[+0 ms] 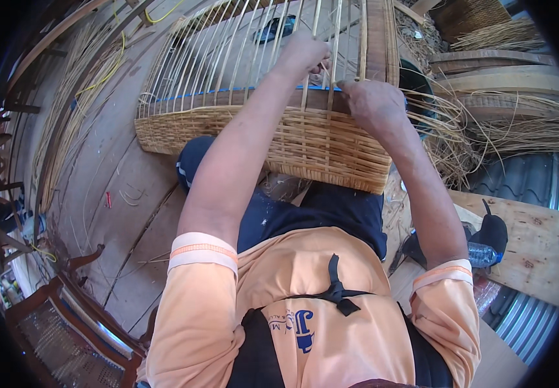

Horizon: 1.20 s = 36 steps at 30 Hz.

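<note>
A large wicker panel (273, 145) of woven tan rattan rests across my knees, built on a brown wooden frame (381, 45). Long upright rattan canes (231, 52) stretch away from its woven part, with a blue line running along the wood beneath them. My left hand (305, 55) is closed among the canes, its fingers curled round a thin rattan strand (324, 70). My right hand (375, 103) lies at the right corner of the woven part, fingers bent and pressed together by the canes. What those fingertips grip is hidden.
Loose rattan strands (451, 123) spill from a dark round tub (415, 84) on the right. Curved wooden pieces and rattan bundles (525, 132) lie beyond. A plastic bottle (483, 255) stands by a plywood board (532, 239). At lower left is a cane-seated wooden chair (66, 330).
</note>
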Motion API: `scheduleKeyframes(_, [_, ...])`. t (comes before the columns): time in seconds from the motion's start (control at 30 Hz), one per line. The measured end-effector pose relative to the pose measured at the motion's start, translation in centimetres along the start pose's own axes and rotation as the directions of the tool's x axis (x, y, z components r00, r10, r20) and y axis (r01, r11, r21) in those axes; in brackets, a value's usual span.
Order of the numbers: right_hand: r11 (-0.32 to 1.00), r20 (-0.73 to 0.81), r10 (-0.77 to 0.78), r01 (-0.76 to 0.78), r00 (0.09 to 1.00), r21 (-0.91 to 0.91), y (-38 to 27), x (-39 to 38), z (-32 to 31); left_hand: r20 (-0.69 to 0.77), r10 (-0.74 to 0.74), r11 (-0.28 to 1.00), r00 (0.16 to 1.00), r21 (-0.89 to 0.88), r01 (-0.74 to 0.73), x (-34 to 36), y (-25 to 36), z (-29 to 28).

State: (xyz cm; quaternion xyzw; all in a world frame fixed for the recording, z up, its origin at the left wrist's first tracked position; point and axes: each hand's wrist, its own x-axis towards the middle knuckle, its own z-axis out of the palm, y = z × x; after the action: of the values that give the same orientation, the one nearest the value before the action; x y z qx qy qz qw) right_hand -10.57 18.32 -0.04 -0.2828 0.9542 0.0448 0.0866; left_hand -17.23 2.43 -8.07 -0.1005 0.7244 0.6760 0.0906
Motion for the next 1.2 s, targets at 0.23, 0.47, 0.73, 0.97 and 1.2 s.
scheduleKeyframes(0.23, [0.995,0.087,-0.092,0.095,0.992,-0.022,0.3,-0.3,0.1,-0.288,-0.027,0.961,0.957,-0.273,-0.055,-9.7,-3.2,-0.4])
scheduleKeyframes(0.47, [0.956,-0.283,-0.286,0.291,0.916,-0.026,0.4,-3.4,1.5,-0.287,0.062,0.91,0.956,-0.377,-0.173,-11.7,-5.2,-1.1])
scheduleKeyframes(0.73, [0.943,-0.446,-0.301,0.333,0.843,-0.006,0.6,-6.2,2.5,-0.417,0.007,0.653,0.909,-0.687,-0.32,-10.6,-7.4,0.1])
scheduleKeyframes(0.97, [0.245,-0.174,0.633,0.018,0.754,0.969,6.7,-8.7,2.7,-0.419,-0.004,0.79,0.908,-0.558,-0.255,-11.2,-7.2,-1.2])
scheduleKeyframes(1.2, [-0.266,0.226,0.391,-0.126,0.892,0.956,6.3,-7.7,7.1,-0.546,0.185,0.966,0.817,0.255,-0.049,-11.1,-6.3,-0.8])
